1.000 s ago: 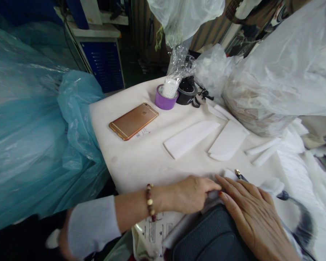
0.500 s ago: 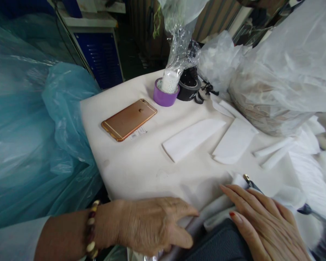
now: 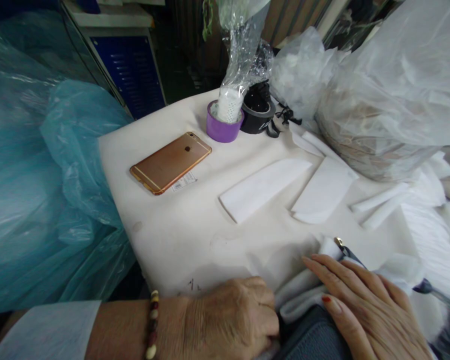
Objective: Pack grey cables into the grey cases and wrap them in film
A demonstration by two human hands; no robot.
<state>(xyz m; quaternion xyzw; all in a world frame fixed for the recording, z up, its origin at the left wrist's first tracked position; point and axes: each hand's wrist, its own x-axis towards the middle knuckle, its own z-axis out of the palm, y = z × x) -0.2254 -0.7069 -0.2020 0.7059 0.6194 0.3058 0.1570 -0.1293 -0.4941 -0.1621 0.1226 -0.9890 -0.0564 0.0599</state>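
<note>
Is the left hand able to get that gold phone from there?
Probably yes: the left hand looks near enough, and nothing tall stands between it and the gold iPhone, which lies uncovered on the white tabletop.

Handbag (image 3: 318, 335) under right hand (image 3: 371, 310), left hand (image 3: 236, 320) at its left side; on table (image 3: 180, 230), smartphone (image 3: 170, 162) beyond left hand and leftward, label (image 3: 184, 181) partly beneath; tape roll (image 3: 225, 131) farther beyond, second tape roll (image 3: 258, 121) just right of it; two cut sheets (image 3: 266, 190) beyond handbag, side by side; stuffed plastic bag (image 3: 390, 110) far beyond right hand; plastic sheeting (image 3: 18, 175) left of table
</note>
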